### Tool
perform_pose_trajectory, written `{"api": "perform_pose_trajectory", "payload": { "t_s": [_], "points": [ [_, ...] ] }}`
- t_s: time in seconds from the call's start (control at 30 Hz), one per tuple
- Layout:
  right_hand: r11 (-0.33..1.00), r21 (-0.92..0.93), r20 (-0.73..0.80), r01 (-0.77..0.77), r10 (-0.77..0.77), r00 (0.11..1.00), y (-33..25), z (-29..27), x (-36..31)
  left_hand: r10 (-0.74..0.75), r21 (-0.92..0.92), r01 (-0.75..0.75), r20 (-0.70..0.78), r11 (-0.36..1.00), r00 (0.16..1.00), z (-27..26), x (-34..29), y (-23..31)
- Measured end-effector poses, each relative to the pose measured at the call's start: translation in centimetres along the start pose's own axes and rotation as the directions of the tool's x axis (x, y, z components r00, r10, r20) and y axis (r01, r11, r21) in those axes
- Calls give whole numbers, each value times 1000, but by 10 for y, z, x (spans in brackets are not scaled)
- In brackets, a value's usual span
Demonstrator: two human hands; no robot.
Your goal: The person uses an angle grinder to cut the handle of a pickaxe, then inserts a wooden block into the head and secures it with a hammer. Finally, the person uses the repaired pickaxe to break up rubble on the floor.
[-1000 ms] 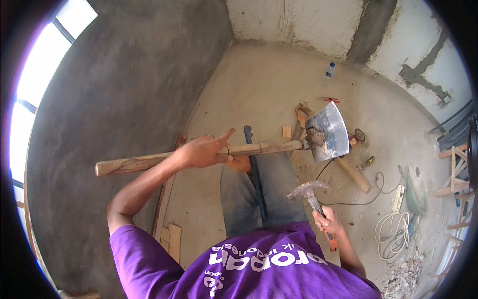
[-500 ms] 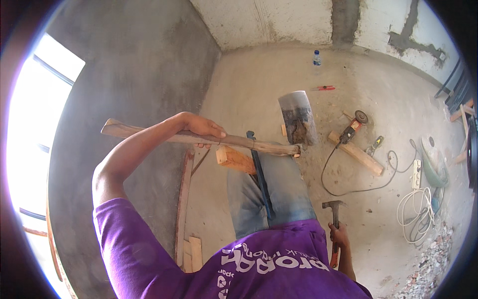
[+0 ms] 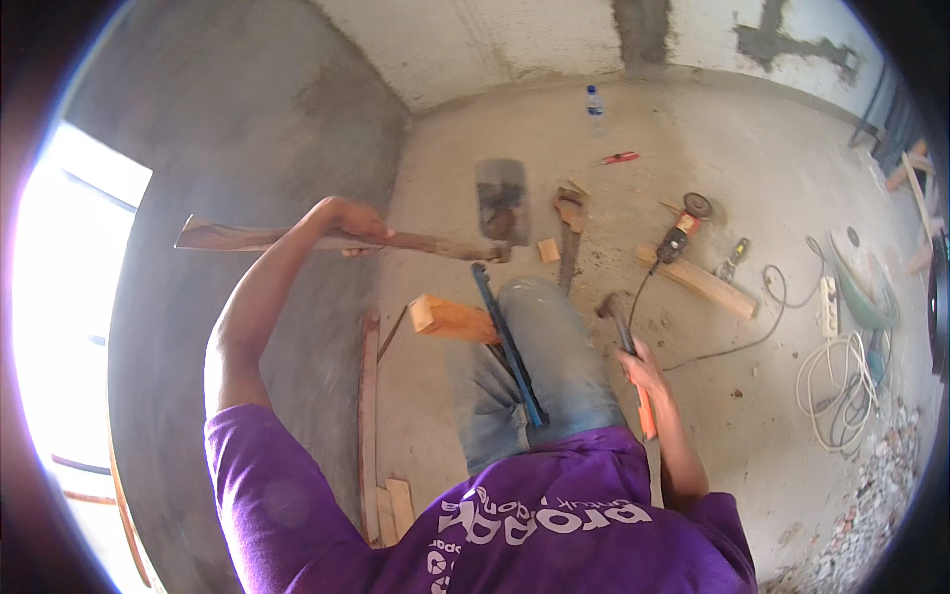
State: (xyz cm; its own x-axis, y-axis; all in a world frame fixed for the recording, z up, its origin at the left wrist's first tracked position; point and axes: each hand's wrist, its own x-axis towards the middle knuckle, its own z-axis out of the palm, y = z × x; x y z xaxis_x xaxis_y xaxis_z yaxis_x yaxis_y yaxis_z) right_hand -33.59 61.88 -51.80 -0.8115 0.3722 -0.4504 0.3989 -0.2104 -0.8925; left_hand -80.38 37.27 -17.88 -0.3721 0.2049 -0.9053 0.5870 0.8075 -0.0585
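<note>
Hoe (image 3: pixel 435 245), blade (image 3: pixel 501 188) blurred, hammer (image 3: pixel 620 317), both partly hidden by hands (image 3: pixel 358 220) (image 3: pixel 644 369)

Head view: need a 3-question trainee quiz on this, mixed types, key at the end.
1. Fill in: the right hand holds a ____.
2. True or false: the left hand holds the angle grinder.
3. Which lies closest to the plastic bottle?
A) power strip
B) red-handled tool
C) coiled white cable

Key:
1. Hammer.
2. False; it grips the wooden handle of the hoe.
3. B.
</note>
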Motion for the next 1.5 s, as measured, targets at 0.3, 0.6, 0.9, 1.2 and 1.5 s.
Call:
{"api": "perform_pose_trajectory", "payload": {
  "t_s": [0.3, 0.6, 0.9, 1.2, 1.5],
  "points": [
    [883, -278, 91, 379, -369, 925, -118, 119, 88, -358, 394, 337, -20, 855, 933, -36, 62, -3],
    [655, -669, 32, 353, -449, 893, -108, 204, 166, -204, 753, 390, -334, 529, 920, 27, 198, -51],
    [438, -877, 49, 198, -328, 943, -106, 231, 207, -110, 801, 363, -355, 475, 928, 55, 240, -43],
    [720, -612, -69, 327, -460, 885, -120, 202, 190, -234, 715, 434, -368, 548, 900, 57, 259, -65],
    [961, 211, -85, 180, -166, 983, -168, 112, 201, -206, 669, 525, -498, 526, 842, 91, 251, -106]
  ]
}}
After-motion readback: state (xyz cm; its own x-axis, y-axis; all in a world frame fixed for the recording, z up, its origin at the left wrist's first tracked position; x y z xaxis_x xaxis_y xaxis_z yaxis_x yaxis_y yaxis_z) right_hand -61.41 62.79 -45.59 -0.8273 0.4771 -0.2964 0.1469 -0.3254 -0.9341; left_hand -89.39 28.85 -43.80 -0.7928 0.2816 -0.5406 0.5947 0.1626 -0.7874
